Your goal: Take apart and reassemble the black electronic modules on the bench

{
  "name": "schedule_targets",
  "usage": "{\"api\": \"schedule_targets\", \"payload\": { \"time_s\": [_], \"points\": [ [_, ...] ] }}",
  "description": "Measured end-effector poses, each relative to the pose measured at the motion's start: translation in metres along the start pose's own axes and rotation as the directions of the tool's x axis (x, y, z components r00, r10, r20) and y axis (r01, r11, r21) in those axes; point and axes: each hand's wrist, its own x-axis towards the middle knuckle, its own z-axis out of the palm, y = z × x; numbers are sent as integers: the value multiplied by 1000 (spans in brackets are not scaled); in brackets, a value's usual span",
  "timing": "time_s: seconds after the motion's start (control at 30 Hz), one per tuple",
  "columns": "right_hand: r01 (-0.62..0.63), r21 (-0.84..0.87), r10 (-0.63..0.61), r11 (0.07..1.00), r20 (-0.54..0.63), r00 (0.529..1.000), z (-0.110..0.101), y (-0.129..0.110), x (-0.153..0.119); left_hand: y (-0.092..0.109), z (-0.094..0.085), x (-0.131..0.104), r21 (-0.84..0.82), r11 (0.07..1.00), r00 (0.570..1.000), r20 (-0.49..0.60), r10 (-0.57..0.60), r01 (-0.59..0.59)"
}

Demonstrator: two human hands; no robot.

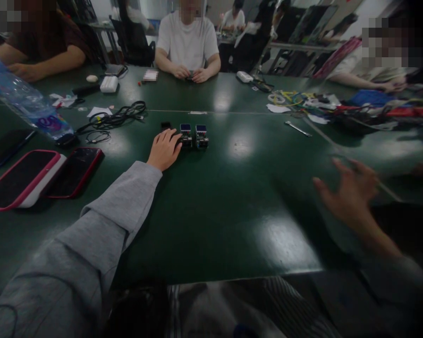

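Observation:
On the green table (204, 197), two small electronic modules with dark blue tops stand side by side, a left one (186, 135) and a right one (201, 137). My left hand (165, 149) rests beside the left module, its fingertips against or just over its left side; what lies under the fingers is hidden. A small black piece (165, 125) sits just behind that hand. Raised over the right part of the table, my right hand (350, 190) is slightly blurred, its fingers spread and holding nothing visible.
At the left are phones (75, 171), a plastic bottle (31, 105) and black cables (123, 115). A wrench (298, 129) and a pile of wires and tools (341, 108) lie at the right. Across the table sits a person in a white shirt (188, 42); others sit at both sides.

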Motion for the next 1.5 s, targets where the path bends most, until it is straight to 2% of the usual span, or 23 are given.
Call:
{"api": "schedule_targets", "payload": {
  "time_s": [0.03,0.1,0.17,0.2,0.27,0.33,0.43,0.57,0.73,1.0,1.13,1.27,1.5],
  "points": [
    [-33,-73,25,997,-98,995,24,-10,10,0,0,0,-6,1000,1000,-1,-2,2],
    [-7,-97,6,995,-13,1000,78,-41,36,0,-1,0,-5,1000,1000,0,-4,4],
    [109,-28,-106,994,91,990,130,-82,64,1,-1,0,8,1000,1000,8,-6,6],
    [196,9,-194,981,166,967,151,-102,78,2,-2,-1,14,1000,1000,12,-8,8],
    [272,44,-275,961,182,944,180,-133,99,2,-2,-1,21,1000,1000,18,-12,12],
    [314,83,-325,946,196,925,194,-149,112,3,-2,0,26,1000,1000,20,-15,15],
    [334,157,-363,929,225,904,199,-148,119,2,-1,1,34,999,1000,22,-14,13],
    [256,205,-295,945,191,936,197,-140,119,2,-1,2,36,999,1000,26,-14,13],
    [193,272,-243,943,166,956,195,-142,118,3,-1,1,31,999,1000,28,-13,12],
    [61,413,-116,909,111,987,208,-132,121,3,-2,1,26,1000,999,30,-16,16],
    [110,350,-154,930,99,983,206,-132,121,3,-2,1,32,999,1000,23,-13,12],
    [171,240,-210,956,148,966,200,-137,120,3,-2,1,23,1000,999,29,-14,14],
    [30,322,-79,946,142,987,206,-132,121,2,-2,1,13,1000,999,37,-24,24]
  ]
}}
